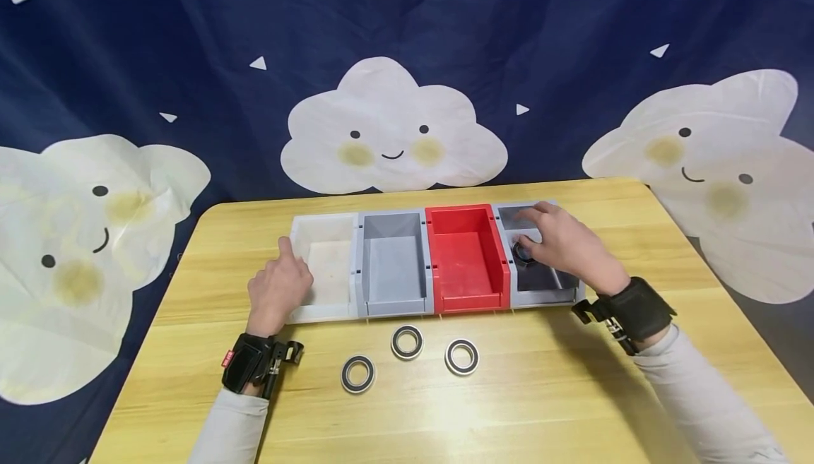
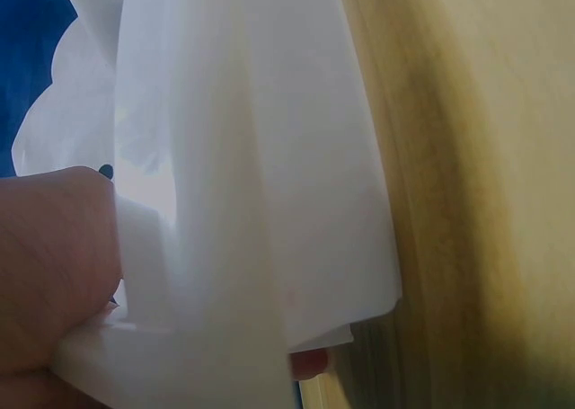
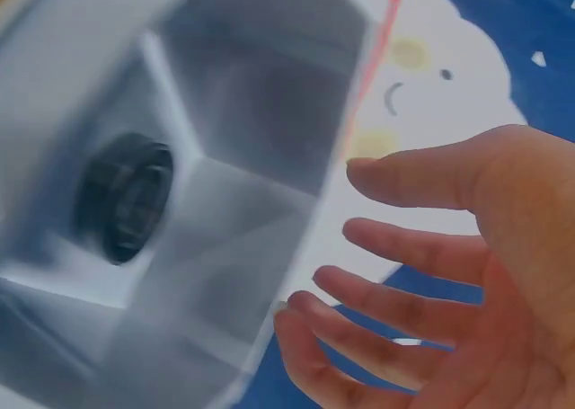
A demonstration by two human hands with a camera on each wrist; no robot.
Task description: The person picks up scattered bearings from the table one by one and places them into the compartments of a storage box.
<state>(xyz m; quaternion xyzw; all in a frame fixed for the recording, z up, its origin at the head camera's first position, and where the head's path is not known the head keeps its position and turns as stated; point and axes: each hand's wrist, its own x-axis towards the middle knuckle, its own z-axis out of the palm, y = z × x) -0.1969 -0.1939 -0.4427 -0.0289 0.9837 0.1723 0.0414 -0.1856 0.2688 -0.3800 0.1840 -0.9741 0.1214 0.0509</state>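
Note:
My left hand (image 1: 280,287) grips the left wall of the white bin (image 1: 321,313); a fingertip (image 2: 310,364) shows under the bin's edge in the left wrist view. At the right end of the row, my right hand (image 1: 566,245) hovers over a grey bin (image 1: 537,299), fingers apart and holding nothing. Inside that bin is a dark ring, apparently a bearing (image 3: 126,198), blurred and tilted, clear of the fingertips. On the table in front lie three more bearings: one at left (image 1: 358,374), one in the middle (image 1: 407,342) and one at right (image 1: 461,357).
Between the outer bins stand another grey bin (image 1: 394,306) and a red bin (image 1: 470,303), side by side in one row. The wooden table (image 1: 407,421) runs under everything. Behind it hangs a dark blue curtain (image 1: 445,19) with white clouds.

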